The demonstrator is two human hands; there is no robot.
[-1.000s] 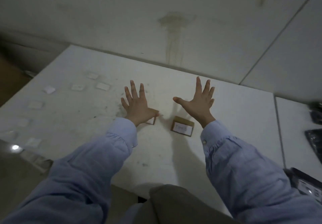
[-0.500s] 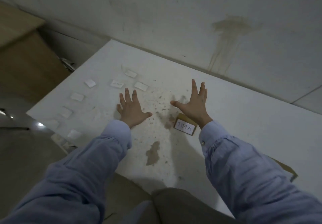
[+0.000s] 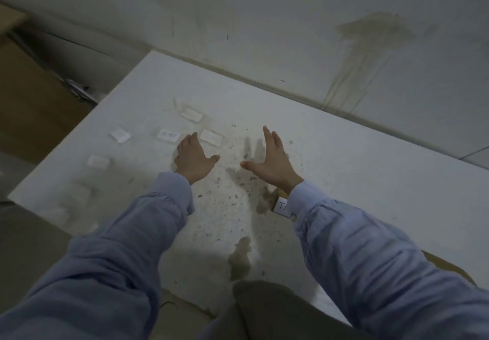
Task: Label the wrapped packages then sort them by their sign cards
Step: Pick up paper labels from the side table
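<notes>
The left hand (image 3: 194, 159) and the right hand (image 3: 270, 166) hover above the white table (image 3: 370, 181) and hold nothing, with fingers straight and close together and thumbs spread aside. The small wrapped packages (image 3: 211, 137) lie at the far left, one just beyond the left fingertips. The right sleeve (image 3: 357, 247) might sweep away the sign card (image 3: 280, 205) that it half covers, so the sorting place would be lost; only "TI" is readable there.

Both hands, left (image 3: 192, 160) and right (image 3: 270, 163), spread flat above the table (image 3: 370, 181).
</notes>
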